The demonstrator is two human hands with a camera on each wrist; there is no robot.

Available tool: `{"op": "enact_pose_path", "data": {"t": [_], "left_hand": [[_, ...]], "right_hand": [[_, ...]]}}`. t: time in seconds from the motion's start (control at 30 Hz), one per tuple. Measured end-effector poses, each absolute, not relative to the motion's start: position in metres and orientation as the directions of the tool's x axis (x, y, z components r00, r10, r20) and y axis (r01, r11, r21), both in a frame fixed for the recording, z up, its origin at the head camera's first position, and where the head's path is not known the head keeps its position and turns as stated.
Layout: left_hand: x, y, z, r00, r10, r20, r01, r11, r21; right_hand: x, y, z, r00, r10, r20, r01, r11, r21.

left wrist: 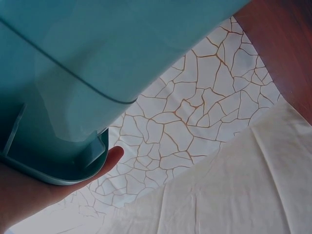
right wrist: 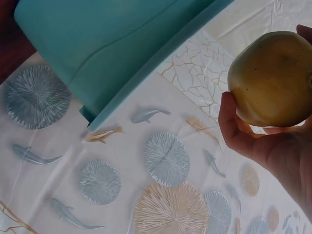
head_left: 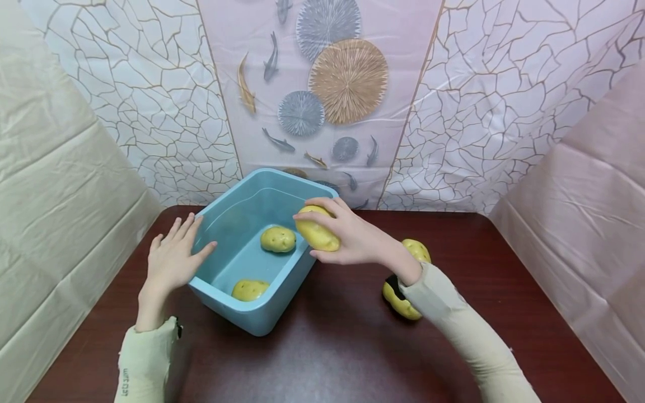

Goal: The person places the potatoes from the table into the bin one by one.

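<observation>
My right hand [head_left: 347,229] grips a yellow potato [head_left: 318,229] above the right rim of a blue plastic bin [head_left: 282,299]. In the right wrist view, the fingers curl round this potato [right wrist: 273,78], beside the bin's outer wall [right wrist: 97,44]. Spread and straight, the fingers of my left hand [head_left: 173,254] rest on the bin's left rim. From the left wrist view, that hand [left wrist: 29,195] touches the underside of the rim's corner. Inside the bin lie two potatoes, one in the middle [head_left: 278,239] and another near the front [head_left: 249,290].
Two more potatoes lie on the dark red table [head_left: 322,358] to the right, one farther back [head_left: 417,249] and one nearer [head_left: 401,305], both partly hidden by my right forearm. A patterned cloth [head_left: 322,151] hangs behind the table, with pale cloth [head_left: 579,196] along the sides.
</observation>
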State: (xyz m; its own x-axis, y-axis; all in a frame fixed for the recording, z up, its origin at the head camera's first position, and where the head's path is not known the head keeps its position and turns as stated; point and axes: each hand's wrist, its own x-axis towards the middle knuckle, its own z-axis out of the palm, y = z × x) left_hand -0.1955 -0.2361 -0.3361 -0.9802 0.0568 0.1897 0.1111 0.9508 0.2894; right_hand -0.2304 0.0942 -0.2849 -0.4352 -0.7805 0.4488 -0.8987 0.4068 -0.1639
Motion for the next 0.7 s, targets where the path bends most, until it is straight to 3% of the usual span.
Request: {"op": "enact_pose_path", "data": {"t": [0.7], "left_hand": [[-0.196,-0.235,-0.335,-0.981,0.052,0.186,0.105,0.952,0.288]], "right_hand": [[-0.243,0.066,-0.262,-0.419,-0.789,0.449,-0.908,0.382,-0.175]]}}
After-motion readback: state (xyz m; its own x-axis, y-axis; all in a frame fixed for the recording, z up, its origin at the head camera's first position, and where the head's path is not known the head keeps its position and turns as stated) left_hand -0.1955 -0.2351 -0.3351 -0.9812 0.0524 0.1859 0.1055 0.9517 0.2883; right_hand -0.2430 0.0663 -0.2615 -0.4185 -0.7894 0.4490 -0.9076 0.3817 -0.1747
